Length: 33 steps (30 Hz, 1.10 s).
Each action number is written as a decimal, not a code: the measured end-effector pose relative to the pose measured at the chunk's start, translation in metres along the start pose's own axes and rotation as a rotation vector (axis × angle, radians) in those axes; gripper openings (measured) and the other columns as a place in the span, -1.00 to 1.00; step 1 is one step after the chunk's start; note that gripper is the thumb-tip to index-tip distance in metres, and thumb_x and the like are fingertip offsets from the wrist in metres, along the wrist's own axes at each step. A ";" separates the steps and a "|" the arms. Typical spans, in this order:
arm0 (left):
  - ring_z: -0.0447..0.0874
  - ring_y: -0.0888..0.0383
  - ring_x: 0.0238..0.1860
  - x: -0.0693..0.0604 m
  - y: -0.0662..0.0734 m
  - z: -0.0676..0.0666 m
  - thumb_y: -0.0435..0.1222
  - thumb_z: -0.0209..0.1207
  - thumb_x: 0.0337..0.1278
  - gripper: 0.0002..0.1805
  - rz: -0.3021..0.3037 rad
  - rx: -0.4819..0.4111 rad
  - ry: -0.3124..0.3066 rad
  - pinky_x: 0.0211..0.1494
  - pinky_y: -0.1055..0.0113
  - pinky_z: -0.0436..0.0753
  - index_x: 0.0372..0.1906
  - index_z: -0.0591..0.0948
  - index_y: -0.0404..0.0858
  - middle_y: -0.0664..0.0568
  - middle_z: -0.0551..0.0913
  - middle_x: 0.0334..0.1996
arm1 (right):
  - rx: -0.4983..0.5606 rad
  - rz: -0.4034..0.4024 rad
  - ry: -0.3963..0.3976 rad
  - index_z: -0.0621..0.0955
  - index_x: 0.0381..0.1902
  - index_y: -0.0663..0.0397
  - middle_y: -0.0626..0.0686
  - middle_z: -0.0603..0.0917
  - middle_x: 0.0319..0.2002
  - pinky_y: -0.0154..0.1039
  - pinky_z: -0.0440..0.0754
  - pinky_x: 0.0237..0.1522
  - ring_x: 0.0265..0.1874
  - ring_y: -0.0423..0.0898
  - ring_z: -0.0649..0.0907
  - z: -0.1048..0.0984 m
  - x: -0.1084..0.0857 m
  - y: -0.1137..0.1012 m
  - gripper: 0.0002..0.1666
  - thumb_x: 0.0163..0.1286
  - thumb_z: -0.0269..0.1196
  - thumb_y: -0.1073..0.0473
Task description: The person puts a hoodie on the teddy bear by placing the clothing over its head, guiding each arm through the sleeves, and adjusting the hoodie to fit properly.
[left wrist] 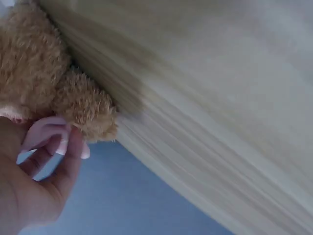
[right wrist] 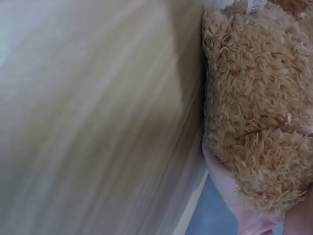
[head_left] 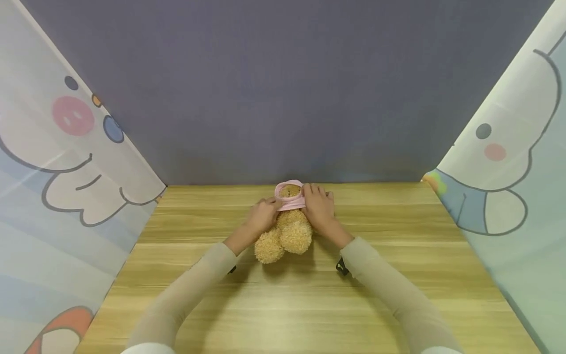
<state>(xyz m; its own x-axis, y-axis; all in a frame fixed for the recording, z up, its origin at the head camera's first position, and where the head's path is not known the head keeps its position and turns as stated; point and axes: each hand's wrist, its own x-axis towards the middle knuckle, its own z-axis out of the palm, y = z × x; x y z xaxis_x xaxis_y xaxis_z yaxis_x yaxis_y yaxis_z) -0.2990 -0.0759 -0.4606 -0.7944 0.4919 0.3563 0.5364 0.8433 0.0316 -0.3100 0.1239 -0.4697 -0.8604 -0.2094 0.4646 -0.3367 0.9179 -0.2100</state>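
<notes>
A curly-furred tan teddy bear [head_left: 295, 237] lies on the table with its feet toward me. A pink piece of doll clothing [head_left: 292, 204] circles its upper part, and tan fur shows through the opening. My left hand [head_left: 263, 216] pinches the garment's left edge between thumb and fingers, beside the bear's arm [left wrist: 88, 107] in the left wrist view. On the other side, my right hand [head_left: 318, 209] grips the garment's right edge. The right wrist view shows pink cloth [right wrist: 222, 183] under the bear's arm; most of that hand is out of frame.
The wood-grain table [head_left: 283, 305] ends at a dark grey panel [head_left: 292, 98] just behind the bear. Cartoon-printed curtains [head_left: 26, 206] stand along both sides. A small black object [head_left: 342, 267] shows beneath the right sleeve. A white tag [right wrist: 255, 6] sticks out of the fur.
</notes>
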 end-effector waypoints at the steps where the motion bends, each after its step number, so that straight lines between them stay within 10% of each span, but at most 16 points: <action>1: 0.71 -0.12 -0.16 -0.002 -0.002 -0.001 -0.34 0.22 0.38 -0.84 -0.003 0.006 -0.018 -0.38 0.00 0.72 -0.05 0.71 -0.09 -0.02 0.71 -0.10 | 0.003 0.003 0.002 0.42 -0.01 -0.03 0.08 0.56 -0.05 0.09 0.43 -0.12 -0.07 0.11 0.53 0.001 0.000 -0.001 -0.44 0.18 0.52 0.14; 6: 0.69 -0.08 -0.23 0.002 0.003 -0.002 -0.28 0.14 0.46 -0.85 0.000 0.008 -0.096 -0.48 0.06 0.68 -0.04 0.69 -0.14 -0.05 0.69 -0.13 | 0.030 0.021 0.042 0.47 0.10 0.06 0.16 0.56 0.01 0.06 0.43 -0.12 -0.06 0.17 0.53 -0.004 -0.009 0.004 -0.40 0.15 0.50 0.24; 14: 0.64 -0.10 -0.13 0.014 0.011 0.004 -0.25 0.15 0.45 -0.78 -0.122 -0.006 -0.157 -0.47 0.00 0.66 0.09 0.58 -0.17 -0.08 0.61 0.03 | 0.044 -0.131 -0.050 0.65 -0.13 0.08 0.10 0.65 -0.19 0.05 0.61 -0.23 -0.23 0.13 0.63 -0.019 -0.020 0.003 -0.90 0.42 0.28 0.23; 19: 0.64 -0.17 -0.13 0.008 0.010 0.007 -0.34 0.12 0.48 -0.89 -0.175 -0.115 -0.162 -0.31 -0.03 0.70 0.00 0.52 -0.22 -0.16 0.59 -0.01 | 0.181 -0.016 -0.283 0.61 0.18 0.16 0.23 0.60 0.14 0.21 0.49 0.17 0.07 0.26 0.55 -0.037 -0.021 -0.012 -0.39 0.36 0.37 -0.13; 24: 0.65 -0.18 -0.21 0.006 0.007 0.005 -0.35 0.15 0.46 -0.89 -0.081 -0.125 -0.125 -0.25 -0.04 0.71 -0.03 0.54 -0.27 -0.20 0.60 -0.05 | 0.069 0.131 -0.459 0.44 0.36 0.26 0.34 0.45 0.32 0.36 0.32 0.30 0.22 0.35 0.44 -0.044 -0.015 -0.031 0.14 0.10 0.42 -0.47; 30: 0.67 -0.10 -0.21 0.006 -0.020 0.013 -0.43 0.38 0.18 -0.85 -0.002 -0.018 0.046 -0.25 0.02 0.73 -0.15 0.71 -0.24 -0.08 0.65 -0.17 | -0.063 0.128 -0.572 0.54 0.30 -0.11 0.05 0.58 0.21 0.28 0.39 0.22 0.20 0.20 0.48 -0.044 -0.008 -0.030 -0.09 0.09 0.47 -0.39; 33: 0.67 -0.10 -0.09 0.002 -0.032 0.015 -0.55 0.29 0.19 -0.77 0.059 -0.066 0.031 -0.13 0.05 0.73 -0.15 0.72 -0.21 -0.05 0.67 -0.08 | -0.102 0.058 -0.602 0.60 0.18 -0.24 -0.06 0.65 0.04 0.23 0.40 0.15 0.11 0.14 0.49 -0.045 -0.006 -0.025 -0.29 0.15 0.42 -0.39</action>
<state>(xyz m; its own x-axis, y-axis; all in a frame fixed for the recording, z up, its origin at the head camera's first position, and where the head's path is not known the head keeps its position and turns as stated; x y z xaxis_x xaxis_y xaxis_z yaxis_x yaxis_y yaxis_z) -0.3226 -0.0985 -0.4751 -0.7522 0.5322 0.3884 0.6001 0.7968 0.0704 -0.2789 0.1179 -0.4284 -0.9512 -0.2847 -0.1193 -0.2704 0.9549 -0.1230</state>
